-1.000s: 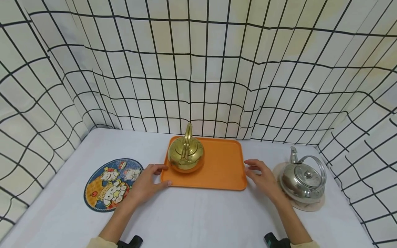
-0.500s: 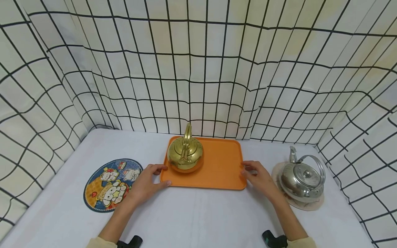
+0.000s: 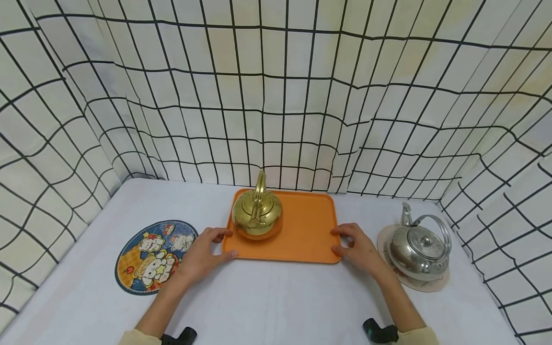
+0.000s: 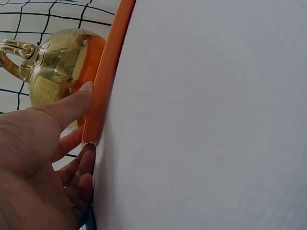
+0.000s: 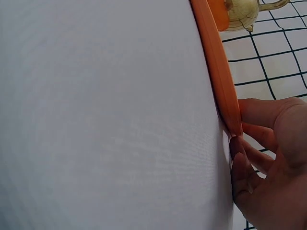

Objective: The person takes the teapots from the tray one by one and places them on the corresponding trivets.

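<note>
I've got both hands on the tray (image 3: 308,230), one at each short end. Left hand (image 3: 200,256) has the front-left corner: thumb on the rim, fingers bent in against the outer edge, gap only about as wide as the rim it's pinching. Right hand (image 3: 361,250) is doing pretty much the same at the front-right corner, thumb toward the near end, index finger further up the side, narrow pinch there too. From my end I can't tell if the tray is flat on the table (image 3: 276,302) or a hair off it. It's around the middle, toward the back, with the gold kettle (image 3: 254,221) standing upright on its left half. Off to the left there's a cartoon mat (image 3: 151,258), partly behind the left forearm (image 3: 166,304), and over on the right the silver kettle (image 3: 418,256) sits on a pale coaster (image 3: 424,287), spout toward the back
</note>
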Available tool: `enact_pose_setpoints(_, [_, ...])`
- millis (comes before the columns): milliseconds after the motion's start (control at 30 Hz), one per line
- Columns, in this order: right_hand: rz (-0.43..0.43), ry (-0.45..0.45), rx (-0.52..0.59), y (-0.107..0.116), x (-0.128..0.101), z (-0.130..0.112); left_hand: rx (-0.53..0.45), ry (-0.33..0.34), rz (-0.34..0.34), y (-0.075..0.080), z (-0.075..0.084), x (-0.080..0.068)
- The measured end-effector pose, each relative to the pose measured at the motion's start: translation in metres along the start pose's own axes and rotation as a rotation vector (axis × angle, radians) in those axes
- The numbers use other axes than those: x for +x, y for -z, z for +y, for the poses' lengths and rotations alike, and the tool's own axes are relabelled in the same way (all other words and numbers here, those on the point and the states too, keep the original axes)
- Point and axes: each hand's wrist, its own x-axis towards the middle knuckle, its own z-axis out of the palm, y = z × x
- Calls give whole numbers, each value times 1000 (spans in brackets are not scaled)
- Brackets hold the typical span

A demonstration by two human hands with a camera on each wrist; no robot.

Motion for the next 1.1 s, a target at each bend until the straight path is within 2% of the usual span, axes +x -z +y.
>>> enact_pose_setpoints(267, [-27,-7,14,-2,2,3,8,29,-12,3,0,-2])
enact_pose_setpoints(433, [-31,-18,9,-3,1,2,-45,69,2,8,0,-1])
enact_pose_setpoints(733, [-34,-14,10,0,-2,2,-152,103,100,15,5,4])
enact_pose_setpoints(867, [-34,-13,12,0,-1,2,-209,117,149,19,13,7])
enact_pose_setpoints(1100, [-31,-14,17,0,-1,3,-319,89,221,23,31,14])
